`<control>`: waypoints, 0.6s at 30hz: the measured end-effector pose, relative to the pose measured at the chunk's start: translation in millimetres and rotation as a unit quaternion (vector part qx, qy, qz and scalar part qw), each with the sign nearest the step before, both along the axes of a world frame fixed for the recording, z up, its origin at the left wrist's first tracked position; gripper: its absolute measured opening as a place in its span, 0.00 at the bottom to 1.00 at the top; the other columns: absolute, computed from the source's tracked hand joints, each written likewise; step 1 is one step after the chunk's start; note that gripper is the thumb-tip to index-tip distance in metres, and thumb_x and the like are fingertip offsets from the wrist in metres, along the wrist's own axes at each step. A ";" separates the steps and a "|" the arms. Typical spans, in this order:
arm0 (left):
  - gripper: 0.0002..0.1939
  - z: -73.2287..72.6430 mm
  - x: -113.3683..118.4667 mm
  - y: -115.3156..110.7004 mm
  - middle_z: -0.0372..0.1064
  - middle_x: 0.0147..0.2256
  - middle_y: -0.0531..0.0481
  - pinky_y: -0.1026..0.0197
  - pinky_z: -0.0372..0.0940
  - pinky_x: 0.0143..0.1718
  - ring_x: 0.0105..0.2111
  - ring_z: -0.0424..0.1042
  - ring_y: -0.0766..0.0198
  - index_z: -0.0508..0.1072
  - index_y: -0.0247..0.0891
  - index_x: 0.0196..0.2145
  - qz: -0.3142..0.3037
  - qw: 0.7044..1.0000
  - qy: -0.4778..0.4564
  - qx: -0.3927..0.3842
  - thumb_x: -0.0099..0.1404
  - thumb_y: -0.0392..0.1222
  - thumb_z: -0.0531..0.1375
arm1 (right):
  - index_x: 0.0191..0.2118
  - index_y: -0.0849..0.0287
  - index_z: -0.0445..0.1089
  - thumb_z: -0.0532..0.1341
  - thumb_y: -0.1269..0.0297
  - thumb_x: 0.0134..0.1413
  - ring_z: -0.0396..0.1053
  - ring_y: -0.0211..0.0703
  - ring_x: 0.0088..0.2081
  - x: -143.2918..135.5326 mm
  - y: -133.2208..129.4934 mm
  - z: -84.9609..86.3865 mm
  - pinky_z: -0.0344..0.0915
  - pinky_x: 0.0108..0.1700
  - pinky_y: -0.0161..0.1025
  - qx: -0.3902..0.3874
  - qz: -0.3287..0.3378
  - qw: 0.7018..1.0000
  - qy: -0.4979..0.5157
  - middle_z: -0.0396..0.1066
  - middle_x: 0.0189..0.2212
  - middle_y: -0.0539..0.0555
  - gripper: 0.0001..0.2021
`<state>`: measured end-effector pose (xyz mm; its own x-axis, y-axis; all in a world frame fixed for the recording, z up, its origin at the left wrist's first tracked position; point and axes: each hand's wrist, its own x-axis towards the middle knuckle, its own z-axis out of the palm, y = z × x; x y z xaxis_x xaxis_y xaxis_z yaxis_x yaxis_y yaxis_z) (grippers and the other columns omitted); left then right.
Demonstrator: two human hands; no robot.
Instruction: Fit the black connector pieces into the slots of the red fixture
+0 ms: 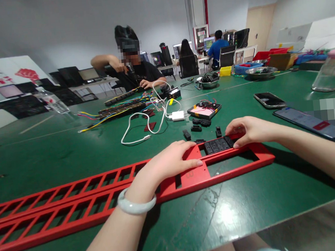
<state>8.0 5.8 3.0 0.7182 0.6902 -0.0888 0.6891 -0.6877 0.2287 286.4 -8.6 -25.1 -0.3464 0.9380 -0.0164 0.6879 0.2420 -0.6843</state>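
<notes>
As my left hand [170, 162] is spanning one frame [193, 172], open, my right hand [251, 129] is pinching one block [229, 141] there, two phones [270, 100] lying beyond.

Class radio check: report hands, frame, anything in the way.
Left hand spread on red frame. Right hand at end black block of row. Loose black blocks beyond.

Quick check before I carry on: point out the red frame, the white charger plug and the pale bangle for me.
Red frame [198, 172]: head view, solid plate section.
White charger plug [178, 116]: head view, middle of its body.
Pale bangle [137, 208]: head view, front of the band.
</notes>
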 end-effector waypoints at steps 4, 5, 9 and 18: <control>0.31 0.0 0.2 0.4 0.60 0.47 0.45 0.59 0.55 0.46 0.47 0.60 0.57 0.58 0.41 0.52 0.000 1.000 -0.001 -0.003 0.55 0.61 0.50 | 0.38 0.59 0.69 0.65 0.59 0.31 0.68 0.44 0.37 0.1 -0.2 -0.7 0.63 0.39 0.36 0.000 -0.004 1.000 0.007 0.70 0.37 0.52 0.21; 0.31 -0.1 0.3 0.6 0.60 0.47 0.45 0.59 0.55 0.46 0.47 0.60 0.57 0.58 0.41 0.52 -0.001 1.000 -0.001 -0.002 0.55 0.61 0.50 | 0.37 0.59 0.69 0.65 0.59 0.31 0.68 0.44 0.37 0.2 -0.3 -0.8 0.63 0.39 0.36 0.002 -0.005 1.000 0.004 0.70 0.37 0.52 0.21; 0.31 -0.3 0.6 1.1 0.60 0.47 0.46 0.59 0.55 0.46 0.46 0.60 0.57 0.58 0.41 0.52 -0.004 1.000 -0.001 0.001 0.55 0.61 0.50 | 0.37 0.59 0.69 0.65 0.58 0.31 0.68 0.44 0.37 0.5 -0.5 0.0 0.63 0.39 0.36 0.011 -0.001 1.000 -0.011 0.70 0.37 0.52 0.21; 0.31 -1.2 -0.6 1.7 0.61 0.47 0.46 0.59 0.55 0.46 0.46 0.61 0.57 0.58 0.42 0.52 -0.007 1.000 0.000 0.005 0.56 0.62 0.49 | 0.40 0.59 0.68 0.63 0.57 0.34 0.67 0.43 0.37 -0.2 -2.6 6.3 0.62 0.39 0.37 0.028 0.030 0.999 -0.036 0.69 0.39 0.53 0.22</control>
